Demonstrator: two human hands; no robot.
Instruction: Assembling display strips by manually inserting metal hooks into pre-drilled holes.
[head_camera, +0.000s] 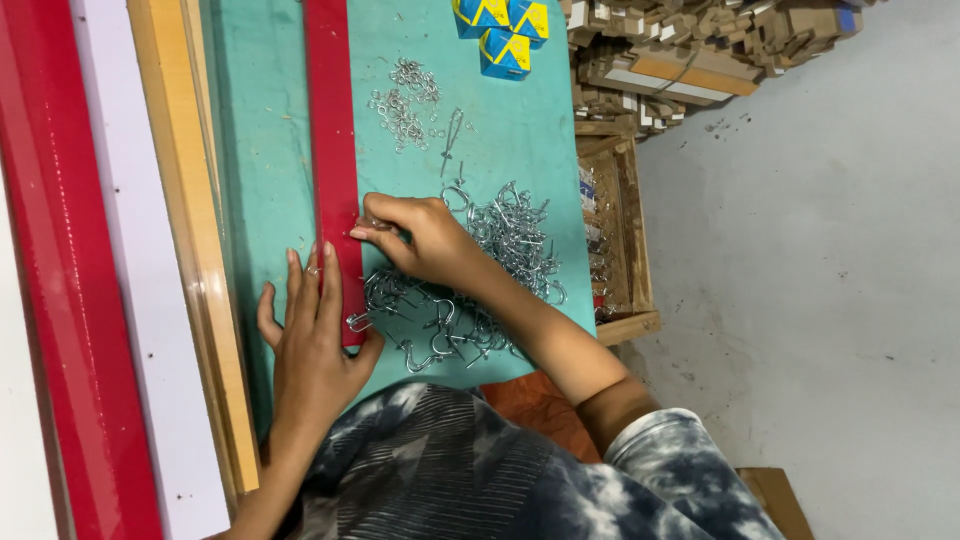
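Hooks (470, 290) lie heaped beside red strip (330, 150), seemingly pinched by right hand (420, 240).

The heap of silver metal hooks (480, 280) blocks the near edge of the teal tabletop (260, 150); bare teal cloth left of the red strip (330, 140) is free

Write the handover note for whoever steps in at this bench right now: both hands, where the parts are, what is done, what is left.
Left hand: flat, fingers spread, pressing on the long red strip that lies on the teal table cover.
Right hand: fingers pinched at the strip's edge on something small; what it is cannot be told.
Parts: large pile of silver metal hooks beside and under the right hand; a smaller heap of little metal rings farther up the cover; blue-and-yellow small boxes at the far end.
Done: no fitted hooks visible on the strip.
Left: apparently most of the pile.
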